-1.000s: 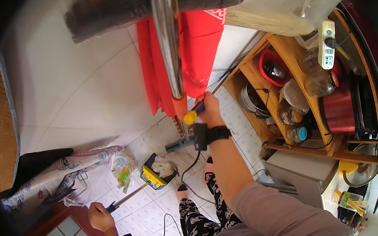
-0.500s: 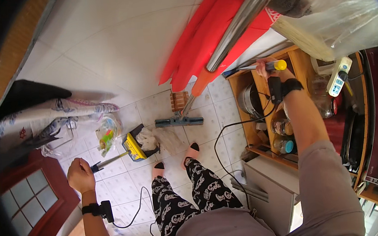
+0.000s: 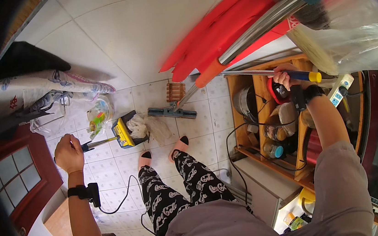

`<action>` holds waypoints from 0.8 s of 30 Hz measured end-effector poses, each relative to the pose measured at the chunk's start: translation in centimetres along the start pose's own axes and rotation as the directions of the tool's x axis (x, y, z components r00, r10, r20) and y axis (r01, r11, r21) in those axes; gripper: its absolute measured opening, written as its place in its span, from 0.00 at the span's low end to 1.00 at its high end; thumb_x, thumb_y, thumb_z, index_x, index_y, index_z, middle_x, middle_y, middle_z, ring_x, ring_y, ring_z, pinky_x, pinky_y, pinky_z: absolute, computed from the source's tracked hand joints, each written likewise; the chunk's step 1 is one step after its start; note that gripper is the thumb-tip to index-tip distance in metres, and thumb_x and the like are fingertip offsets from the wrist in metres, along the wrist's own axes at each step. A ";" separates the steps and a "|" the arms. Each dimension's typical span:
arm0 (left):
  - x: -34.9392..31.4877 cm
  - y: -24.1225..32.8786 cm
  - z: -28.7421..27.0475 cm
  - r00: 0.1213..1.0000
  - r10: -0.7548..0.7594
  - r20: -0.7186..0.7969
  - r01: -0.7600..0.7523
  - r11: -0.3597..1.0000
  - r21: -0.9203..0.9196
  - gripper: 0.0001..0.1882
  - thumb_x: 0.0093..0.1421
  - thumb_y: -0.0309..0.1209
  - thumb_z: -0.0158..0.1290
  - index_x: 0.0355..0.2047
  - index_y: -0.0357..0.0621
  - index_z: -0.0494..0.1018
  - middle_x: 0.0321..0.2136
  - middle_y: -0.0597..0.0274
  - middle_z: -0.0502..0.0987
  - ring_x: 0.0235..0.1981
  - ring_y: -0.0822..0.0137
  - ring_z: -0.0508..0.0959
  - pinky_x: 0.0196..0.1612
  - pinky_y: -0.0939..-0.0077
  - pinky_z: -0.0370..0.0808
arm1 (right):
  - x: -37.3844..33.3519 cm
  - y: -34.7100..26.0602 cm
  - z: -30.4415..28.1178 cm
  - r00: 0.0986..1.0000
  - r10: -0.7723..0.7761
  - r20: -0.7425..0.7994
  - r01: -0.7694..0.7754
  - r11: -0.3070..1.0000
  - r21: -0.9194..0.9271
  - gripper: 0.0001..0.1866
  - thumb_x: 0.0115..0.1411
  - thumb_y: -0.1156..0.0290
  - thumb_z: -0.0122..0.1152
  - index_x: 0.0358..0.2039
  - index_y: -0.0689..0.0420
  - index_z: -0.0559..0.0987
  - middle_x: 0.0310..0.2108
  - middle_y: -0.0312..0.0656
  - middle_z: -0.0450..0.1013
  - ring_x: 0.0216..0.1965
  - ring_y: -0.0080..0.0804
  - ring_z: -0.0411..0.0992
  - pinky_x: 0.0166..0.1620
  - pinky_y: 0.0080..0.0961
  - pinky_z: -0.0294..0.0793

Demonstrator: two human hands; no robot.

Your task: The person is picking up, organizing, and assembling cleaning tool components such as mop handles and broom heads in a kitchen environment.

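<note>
My left hand [image 3: 69, 154] is closed round the handle of a long-handled dustpan [image 3: 124, 135], dark with a yellow comb edge. The pan rests on the tiled floor, and crumpled clear plastic [image 3: 140, 125] lies in and beside it. On the right, my right hand [image 3: 283, 76] grips a silver pole [image 3: 251, 72] with a blue grip and a yellow end cap, held almost level before the wooden shelf. Its far end passes behind a flat-headed mop [image 3: 172, 112] with a silver and orange handle, so what it carries is hidden.
Red fabric [image 3: 216, 27] hangs by the far wall. The wooden shelf [image 3: 304, 161] on my right holds a pot [image 3: 244, 101] and several jars. A plastic bag [image 3: 100, 118] lies left of the dustpan. Cables run from both wrists. A dark red door [image 3: 28, 169] is at the left.
The pole in my right hand has swung into fuller view and lies across the shelf front. My left hand keeps hold of the dustpan handle. The whole view has shifted and tilted.
</note>
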State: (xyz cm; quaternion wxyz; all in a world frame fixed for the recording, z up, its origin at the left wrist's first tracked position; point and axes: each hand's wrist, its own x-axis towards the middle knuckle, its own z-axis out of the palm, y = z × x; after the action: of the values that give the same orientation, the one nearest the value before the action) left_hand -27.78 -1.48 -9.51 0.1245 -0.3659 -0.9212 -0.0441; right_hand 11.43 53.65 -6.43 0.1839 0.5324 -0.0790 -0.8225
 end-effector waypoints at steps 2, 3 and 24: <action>-0.2 -0.2 -0.1 0.999 -0.024 0.026 0.024 1.000 0.007 0.11 0.54 0.35 0.44 0.17 0.46 0.68 0.14 0.61 0.68 0.17 0.58 0.70 0.20 0.64 0.65 | -1.0 2.2 1.2 0.996 -0.075 0.041 0.076 0.997 -0.009 0.11 0.59 0.68 0.42 0.29 0.64 0.63 0.20 0.36 0.62 0.17 0.20 0.66 0.19 0.16 0.74; -0.3 -0.2 -0.1 0.999 -0.022 0.027 0.022 1.000 0.006 0.11 0.54 0.35 0.44 0.17 0.46 0.68 0.14 0.61 0.68 0.17 0.58 0.70 0.20 0.64 0.65 | -1.6 3.1 1.1 0.996 -0.077 0.041 0.077 0.997 -0.007 0.11 0.59 0.68 0.42 0.29 0.64 0.63 0.20 0.36 0.62 0.17 0.20 0.66 0.19 0.16 0.74; -0.8 -0.8 0.4 0.999 -0.022 0.039 0.022 1.000 0.007 0.12 0.54 0.36 0.43 0.18 0.46 0.68 0.14 0.60 0.68 0.18 0.57 0.70 0.20 0.64 0.65 | 2.9 5.6 1.3 0.876 -0.482 -0.010 0.482 0.876 0.003 0.08 0.50 0.75 0.50 0.27 0.67 0.64 0.22 0.44 0.64 0.21 0.27 0.69 0.25 0.14 0.76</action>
State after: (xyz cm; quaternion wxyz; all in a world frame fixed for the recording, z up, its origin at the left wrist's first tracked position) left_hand -27.82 -2.54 -10.08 0.1070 -0.3562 -0.9276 -0.0354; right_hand 10.40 47.29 -6.45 -0.0280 0.5394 0.0546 -0.8398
